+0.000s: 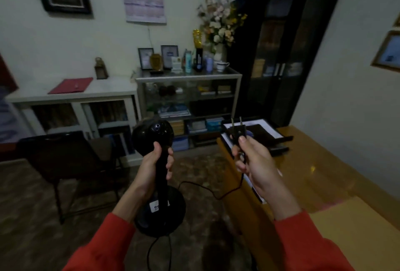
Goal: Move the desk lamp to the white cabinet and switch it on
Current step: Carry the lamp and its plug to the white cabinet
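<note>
A black desk lamp (152,133) with a round head and round base hangs in the air at the centre of the head view. My left hand (154,163) is wrapped around its stem, holding it upright. Its two-pin plug (237,130) points upward in my right hand (252,160), pinched between thumb and fingers. The black cord (201,186) droops from the plug toward the lamp's base. The low white cabinet (101,90) stands against the far wall at the left, its top holding a red folder (71,85) and a small lantern (100,69).
A dark chair (62,158) stands between me and the white cabinet. A glass display shelf (188,76) with frames, bottles and flowers sits right of it, then a tall black cupboard (279,43). A wooden desk (313,173) with papers runs along the right.
</note>
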`<state>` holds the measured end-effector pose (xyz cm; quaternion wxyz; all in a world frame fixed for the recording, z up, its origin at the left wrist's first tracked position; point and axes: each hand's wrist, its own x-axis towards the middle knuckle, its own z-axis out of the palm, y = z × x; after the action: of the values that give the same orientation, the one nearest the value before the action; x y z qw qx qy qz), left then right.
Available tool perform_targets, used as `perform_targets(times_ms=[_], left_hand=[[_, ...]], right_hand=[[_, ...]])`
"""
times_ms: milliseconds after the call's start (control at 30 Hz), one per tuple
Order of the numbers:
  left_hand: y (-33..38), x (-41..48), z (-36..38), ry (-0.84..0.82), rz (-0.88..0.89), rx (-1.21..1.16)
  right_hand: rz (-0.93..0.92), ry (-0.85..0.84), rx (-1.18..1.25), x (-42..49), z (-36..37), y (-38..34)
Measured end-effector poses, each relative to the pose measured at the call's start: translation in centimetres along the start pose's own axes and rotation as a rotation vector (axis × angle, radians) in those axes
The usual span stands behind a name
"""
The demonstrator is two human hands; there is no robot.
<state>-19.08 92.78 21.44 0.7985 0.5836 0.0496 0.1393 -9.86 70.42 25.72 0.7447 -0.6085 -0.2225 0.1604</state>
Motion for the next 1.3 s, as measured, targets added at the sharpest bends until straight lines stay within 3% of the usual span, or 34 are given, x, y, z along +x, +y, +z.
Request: perform_targets(times_ms=[800, 1300], left_hand=[[8.9, 32.8, -25.3, 0.219, 0.163, 0.047], [15.0, 55.3, -44.8, 0.259, 0.179, 0.138]], right_hand=[[-0.020, -0.372, 0.072, 46.6, 17.0, 6.8], [0.009, -0.421, 0.101, 73.5, 30.7, 12.1]])
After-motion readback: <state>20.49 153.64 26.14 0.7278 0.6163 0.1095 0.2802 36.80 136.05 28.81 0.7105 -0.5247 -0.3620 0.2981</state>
